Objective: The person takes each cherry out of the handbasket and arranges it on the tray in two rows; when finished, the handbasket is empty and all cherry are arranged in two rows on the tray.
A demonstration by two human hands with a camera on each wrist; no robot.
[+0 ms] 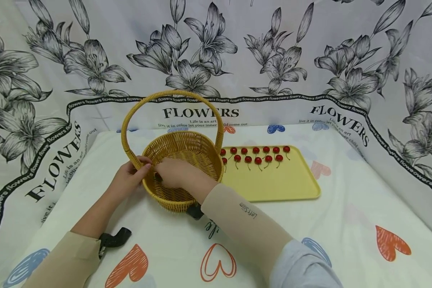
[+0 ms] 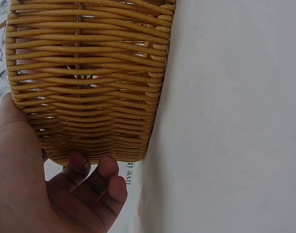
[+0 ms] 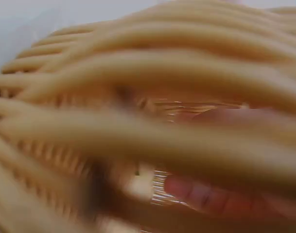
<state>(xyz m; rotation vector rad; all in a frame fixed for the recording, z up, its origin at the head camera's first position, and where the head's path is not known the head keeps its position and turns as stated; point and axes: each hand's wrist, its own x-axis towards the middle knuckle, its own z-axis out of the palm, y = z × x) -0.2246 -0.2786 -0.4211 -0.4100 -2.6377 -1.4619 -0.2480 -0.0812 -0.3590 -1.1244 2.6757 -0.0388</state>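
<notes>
A woven yellow-brown wicker basket (image 1: pixel 174 206) with a tall hoop handle (image 1: pixel 176 93) stands at the centre left in the head view. My left hand (image 1: pixel 127 178) grips its left side, where the handle meets the rim. In the left wrist view the thumb of that left hand (image 2: pixel 36 174) lies along the rim and the fingers bend at the basket's (image 2: pixel 89 102) end. My right hand (image 1: pixel 174 174) reaches down inside, fingers near the inner left wall. The right wrist view shows the right hand's fingers (image 3: pixel 206 196) through blurred wicker; whether they hold anything, I cannot tell.
A yellow tray (image 1: pixel 273 186) lies behind and right of the basket, its left end hidden. Two rows of red cherries (image 1: pixel 258 161) with stems line its far side. A white cloth (image 1: pixel 176 256) with hearts covers the table; a flower-print curtain (image 1: pixel 273 80) hangs behind.
</notes>
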